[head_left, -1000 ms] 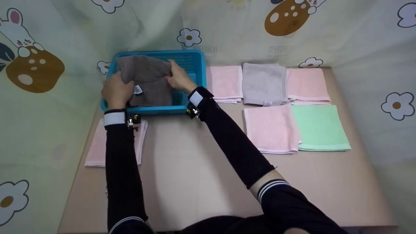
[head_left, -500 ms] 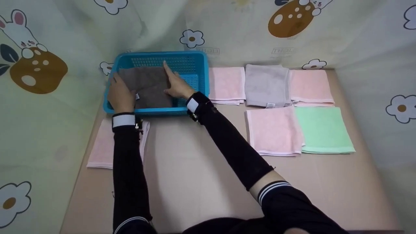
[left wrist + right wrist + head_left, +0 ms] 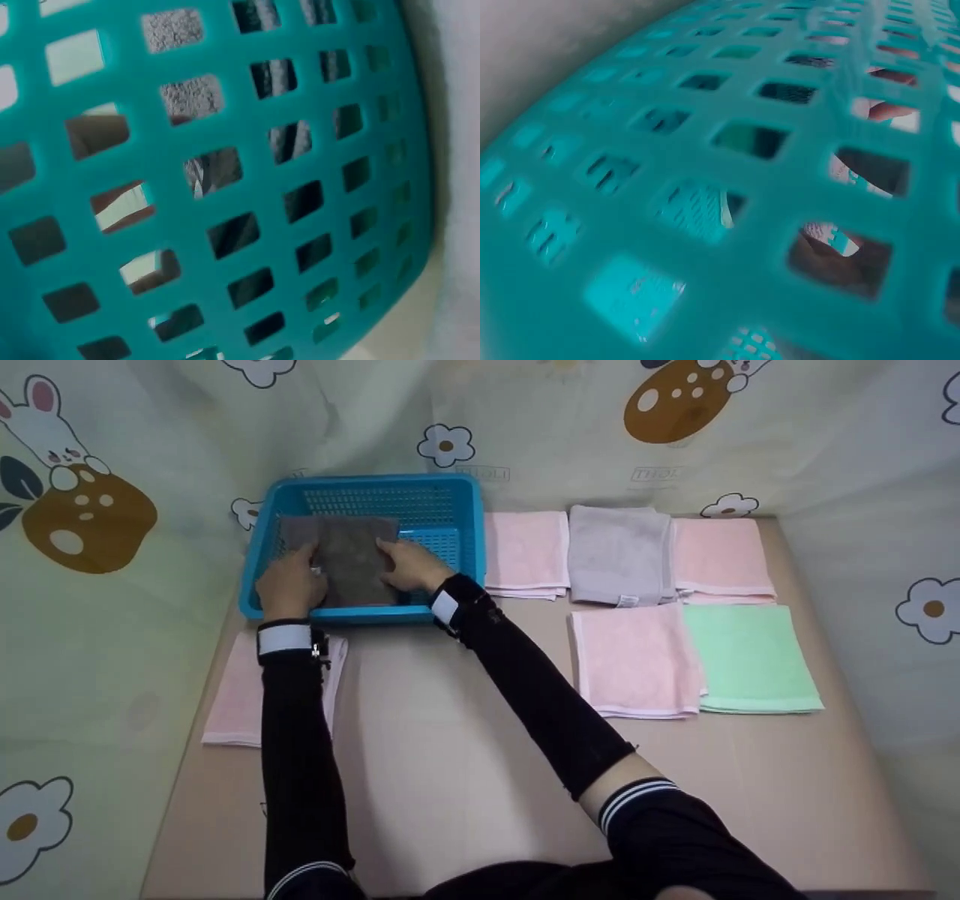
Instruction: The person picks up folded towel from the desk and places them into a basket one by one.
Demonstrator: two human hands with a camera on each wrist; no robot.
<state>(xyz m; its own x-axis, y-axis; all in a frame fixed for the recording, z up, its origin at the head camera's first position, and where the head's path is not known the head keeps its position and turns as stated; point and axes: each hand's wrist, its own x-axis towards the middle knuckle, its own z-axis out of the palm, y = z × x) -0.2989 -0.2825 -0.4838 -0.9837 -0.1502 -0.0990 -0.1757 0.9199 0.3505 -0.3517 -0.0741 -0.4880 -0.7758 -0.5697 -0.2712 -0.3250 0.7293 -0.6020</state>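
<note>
A dark grey folded towel (image 3: 352, 562) lies in the left part of a blue perforated plastic basket (image 3: 450, 489). My left hand (image 3: 289, 585) is inside the basket over the towel's left side, pinching its cloth with curled fingers. At the towel's right edge, my right hand (image 3: 414, 565) pinches the fabric between thumb and fingers. Some fingertips are hidden by the cloth. Both wrist views face the basket wall: bits of the grey towel (image 3: 193, 97) show through the holes in the left one, and a finger (image 3: 889, 111) in the right one.
Right of the basket, folded towels lie on the table (image 3: 450, 780): pink (image 3: 527, 551), light grey (image 3: 622, 555), pink (image 3: 721, 559), pink (image 3: 637, 660) and green (image 3: 757, 658). Another pink towel (image 3: 232, 697) lies partly under my left forearm. A patterned curtain (image 3: 525, 427) closes the back and sides.
The grey towel has gone down from between my raised hands to lie flat in the basket. My hands loosened and spread at its sides, then their fingers curled onto the cloth again.
</note>
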